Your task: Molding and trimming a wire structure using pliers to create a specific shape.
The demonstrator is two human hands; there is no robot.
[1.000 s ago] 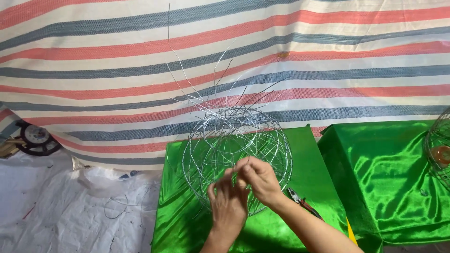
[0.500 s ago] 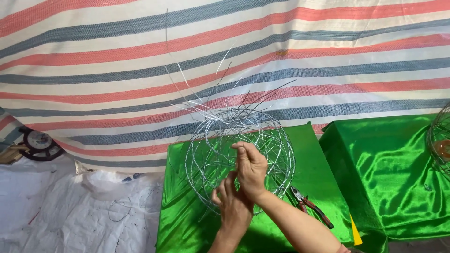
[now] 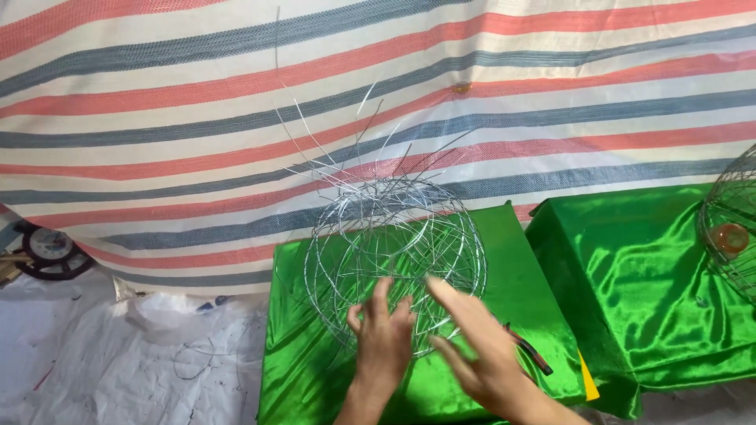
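Standing on the green-draped worktop (image 3: 535, 260), the silver wire ball frame (image 3: 394, 260) has the left hand (image 3: 383, 334) pressed against its near side, fingers spread, while the right hand (image 3: 480, 346) hovers open, blurred, just beside it.

Pretty bright, even light, soft shadows. The green satin cloth (image 3: 630, 260) throws shiny glare, and the right hand (image 3: 480, 350) is motion-blurred.

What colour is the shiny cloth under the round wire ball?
Bright green satin cloth, clearest in the head view.
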